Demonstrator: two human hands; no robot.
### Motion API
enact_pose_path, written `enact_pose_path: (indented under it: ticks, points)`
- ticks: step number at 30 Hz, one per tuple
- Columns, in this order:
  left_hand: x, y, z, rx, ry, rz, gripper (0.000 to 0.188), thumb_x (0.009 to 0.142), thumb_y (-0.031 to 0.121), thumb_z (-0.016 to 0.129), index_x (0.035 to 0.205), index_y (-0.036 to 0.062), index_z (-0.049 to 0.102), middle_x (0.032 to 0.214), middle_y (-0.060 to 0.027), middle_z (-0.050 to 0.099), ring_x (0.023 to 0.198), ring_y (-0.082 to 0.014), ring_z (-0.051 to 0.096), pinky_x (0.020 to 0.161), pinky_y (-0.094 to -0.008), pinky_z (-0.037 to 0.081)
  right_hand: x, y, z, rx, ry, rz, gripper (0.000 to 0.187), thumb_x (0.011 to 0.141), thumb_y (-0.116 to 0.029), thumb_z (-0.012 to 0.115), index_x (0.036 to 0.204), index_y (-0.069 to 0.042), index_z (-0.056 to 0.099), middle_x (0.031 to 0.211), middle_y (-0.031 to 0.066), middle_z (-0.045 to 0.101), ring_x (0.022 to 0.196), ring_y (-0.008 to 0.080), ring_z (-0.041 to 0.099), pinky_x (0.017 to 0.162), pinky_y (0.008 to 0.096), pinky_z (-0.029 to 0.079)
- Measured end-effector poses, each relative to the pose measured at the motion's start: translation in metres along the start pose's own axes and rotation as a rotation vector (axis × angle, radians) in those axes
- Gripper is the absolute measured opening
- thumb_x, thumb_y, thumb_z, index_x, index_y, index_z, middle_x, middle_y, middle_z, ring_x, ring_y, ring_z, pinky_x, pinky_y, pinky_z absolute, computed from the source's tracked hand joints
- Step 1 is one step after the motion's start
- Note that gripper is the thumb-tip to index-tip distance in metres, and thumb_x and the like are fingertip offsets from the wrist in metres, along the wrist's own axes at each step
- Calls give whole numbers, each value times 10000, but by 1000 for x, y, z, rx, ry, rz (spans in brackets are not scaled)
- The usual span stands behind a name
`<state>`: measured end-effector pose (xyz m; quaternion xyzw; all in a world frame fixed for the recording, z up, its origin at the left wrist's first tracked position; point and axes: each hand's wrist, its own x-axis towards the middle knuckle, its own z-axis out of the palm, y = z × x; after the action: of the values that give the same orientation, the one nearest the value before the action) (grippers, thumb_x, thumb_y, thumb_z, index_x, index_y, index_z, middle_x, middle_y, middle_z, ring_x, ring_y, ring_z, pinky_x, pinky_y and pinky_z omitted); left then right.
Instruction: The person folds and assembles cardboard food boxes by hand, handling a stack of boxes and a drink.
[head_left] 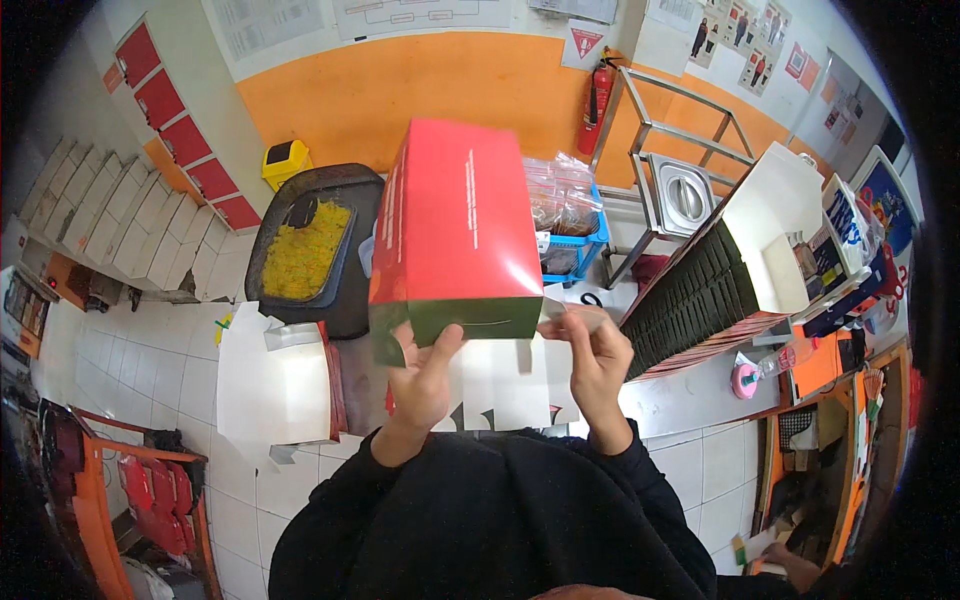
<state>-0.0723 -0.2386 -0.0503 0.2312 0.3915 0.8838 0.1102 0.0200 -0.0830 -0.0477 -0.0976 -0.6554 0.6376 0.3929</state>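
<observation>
A red and dark green cardboard box point(460, 220) is held up in front of me, its red panel facing up and a green side toward me. My left hand point(420, 392) grips its near left corner, thumb against the green side. At the near right corner, my right hand point(598, 368) pinches a cardboard flap point(585, 317). A white panel point(495, 375) with slots along its near edge shows below the box, between my hands. To the left stands an open box point(290, 375) with a white inside and red outer side.
A dark tray point(345, 180) with yellow shredded food point(305, 255) lies back left. Behind the box is a blue basket point(590, 235) of plastic bags. A long row of folded cartons point(690, 300) stands right, near a lidded metal pan point(683, 195) and a pink-capped bottle point(745, 380).
</observation>
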Motion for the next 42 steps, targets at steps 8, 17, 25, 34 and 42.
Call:
enact_pose_path:
  ticks: [8, 17, 25, 34, 42]
  points:
    - [-6, -15, -4, 486, -38, 138, 269, 933, -11, 595, 1200, -28, 561, 1108, -108, 650, 1019, -173, 617, 876, -292, 497, 7, -19, 10, -595, -33, -828, 479, 644, 102, 698, 1106, -24, 701, 917, 89, 659, 765, 215, 630, 665, 308, 512]
    - [12, -15, -19, 495, -82, 83, 411, 992, 192, 549, 1321, -26, 434, 1219, -149, 581, 1128, -256, 589, 956, -406, 511, 4, -19, 3, -953, -322, -821, 615, 603, 11, 660, 1217, -34, 654, 942, 57, 602, 786, 209, 567, 643, 308, 496]
    - [0, -31, -5, 64, -13, -209, 339, 968, 174, 608, 1237, -16, 528, 1104, -81, 620, 1006, -162, 607, 906, -316, 506, 4, -3, 8, -803, -271, -715, 490, 678, 1, 744, 1162, -34, 675, 869, 72, 625, 766, 221, 607, 665, 327, 505]
    - [0, -68, -28, 592, -410, 283, 307, 829, 95, 695, 1105, 11, 593, 975, -90, 646, 919, -242, 645, 777, -359, 519, 2, -24, 28, -589, -211, -774, 678, 527, -309, 936, 1064, -48, 613, 938, 93, 598, 814, 252, 603, 646, 335, 492]
    - [13, -72, -28, 993, -164, 608, 130, 795, -35, 664, 924, -24, 656, 853, -173, 679, 713, -314, 684, 613, -360, 532, 12, -49, 10, -696, -163, -879, 329, 617, 33, 793, 922, -21, 683, 879, 77, 670, 756, 235, 631, 623, 309, 498]
